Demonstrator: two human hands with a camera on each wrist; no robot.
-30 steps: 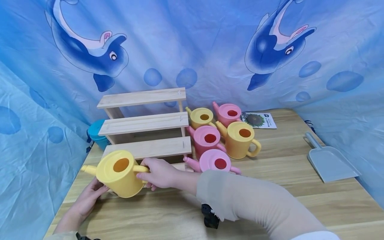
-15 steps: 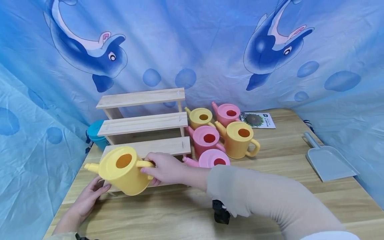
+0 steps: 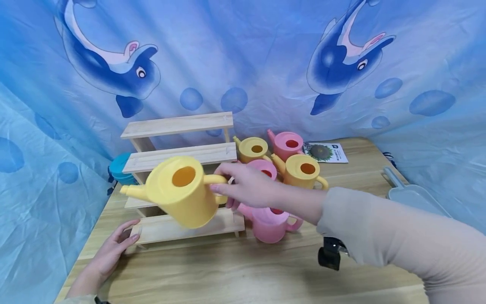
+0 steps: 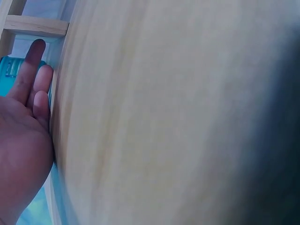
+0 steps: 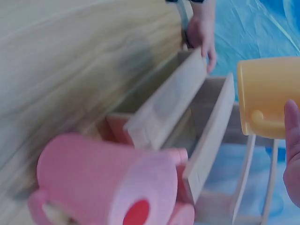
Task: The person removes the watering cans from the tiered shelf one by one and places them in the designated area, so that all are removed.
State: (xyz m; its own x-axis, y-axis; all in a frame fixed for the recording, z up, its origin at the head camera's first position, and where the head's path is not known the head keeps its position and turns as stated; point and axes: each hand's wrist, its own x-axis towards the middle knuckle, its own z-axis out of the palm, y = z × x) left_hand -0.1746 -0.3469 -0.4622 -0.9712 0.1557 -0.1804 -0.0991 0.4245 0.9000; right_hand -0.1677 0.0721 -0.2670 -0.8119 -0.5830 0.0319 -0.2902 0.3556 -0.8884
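My right hand grips the handle of a yellow watering can, holding it in the air over the stepped wooden shelf, spout to the left. In the right wrist view, part of this yellow can shows beside a finger. My left hand touches the left end of the lowest step. In the left wrist view the visible fingers of the left hand are fairly straight; its thumb is hidden there. A pink watering can stands at the shelf's right, partly behind the right hand and forearm.
More yellow watering cans and pink watering cans stand right of the shelf. Behind them lies a sunflower packet. A grey dustpan lies at far right, and a teal container stands behind the shelf's left side.
My right hand has raised the yellow watering can and carried it rightward, away from the lowest step, uncovering that step. The left hand stays at the shelf's left end.
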